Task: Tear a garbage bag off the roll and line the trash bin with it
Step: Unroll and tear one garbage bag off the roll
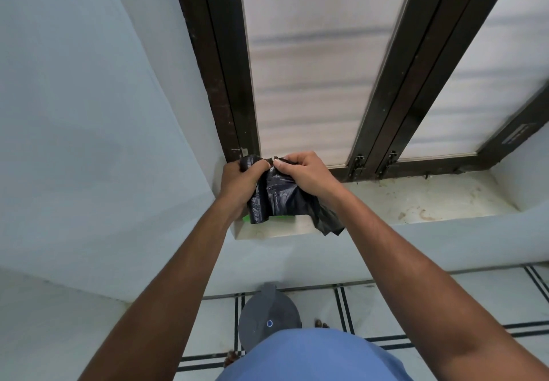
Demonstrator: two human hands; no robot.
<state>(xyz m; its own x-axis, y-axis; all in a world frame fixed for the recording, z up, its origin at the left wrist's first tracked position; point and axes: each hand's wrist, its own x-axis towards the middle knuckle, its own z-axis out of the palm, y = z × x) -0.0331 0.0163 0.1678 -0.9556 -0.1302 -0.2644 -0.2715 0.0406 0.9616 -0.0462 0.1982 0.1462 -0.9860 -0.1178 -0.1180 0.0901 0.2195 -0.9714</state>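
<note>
Above the window sill (416,199): black garbage bag roll (277,195), pinched at its top edge by left hand (240,180) and right hand (303,172), both clenched on plastic. Below, on tiled floor: grey trash bin (267,315), lid closed.

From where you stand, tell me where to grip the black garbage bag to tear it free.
Grip the garbage bag at its top edge, one hand on each side of the small split there. The left hand pinches from the left and the right hand from the right. The plastic hangs loose below, so pulling the hands apart should probably run the tear downward.
</note>
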